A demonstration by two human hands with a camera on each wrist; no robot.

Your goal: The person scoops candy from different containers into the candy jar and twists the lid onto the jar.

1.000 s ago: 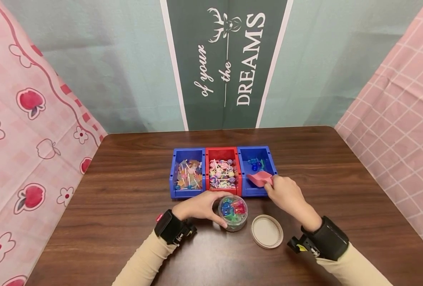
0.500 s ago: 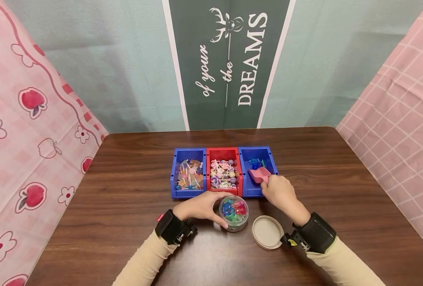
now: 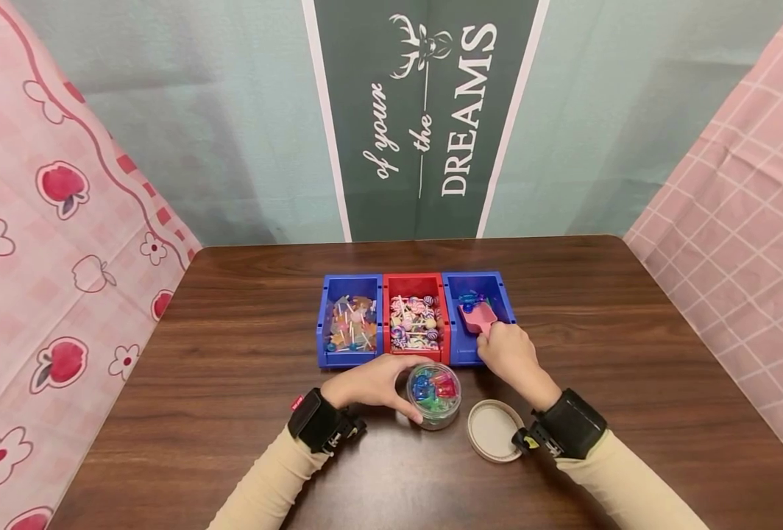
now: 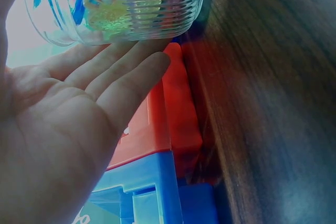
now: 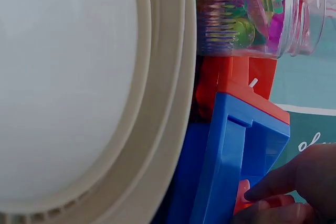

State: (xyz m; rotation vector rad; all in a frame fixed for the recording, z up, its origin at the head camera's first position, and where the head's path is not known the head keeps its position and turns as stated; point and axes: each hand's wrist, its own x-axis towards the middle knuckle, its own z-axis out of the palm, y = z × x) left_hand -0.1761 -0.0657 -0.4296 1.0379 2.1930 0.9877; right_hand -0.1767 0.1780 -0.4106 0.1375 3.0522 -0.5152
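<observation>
My left hand (image 3: 373, 383) holds a clear ribbed jar (image 3: 435, 414) from its left side, thumb at the front and fingers behind. Colourful translucent pieces fill the jar, blue, pink and green at the top. With my right hand (image 3: 512, 356) I grip the handle of a pink scoop (image 3: 478, 318) inside the right blue bin (image 3: 472, 353). The scoop's head touches or lies close to a few blue and green pieces (image 3: 473, 299) there. In the right wrist view, my fingertips (image 5: 273, 182) pinch the handle's end; the bin's wall hides the scoop's head.
A red bin (image 3: 413, 283) with small lollipops stands in the middle. To its left, another blue bin (image 3: 350, 285) holds wrapped pieces and lollipops. A round beige lid (image 3: 494, 433) lies right of the jar, under my right wrist's camera. Brown wooden table (image 3: 252, 316) surrounds everything.
My right hand has moved left and slightly forward, and the scoop has turned to point more toward the back, nearer the blue pieces. My left hand and the jar have stayed in place.
</observation>
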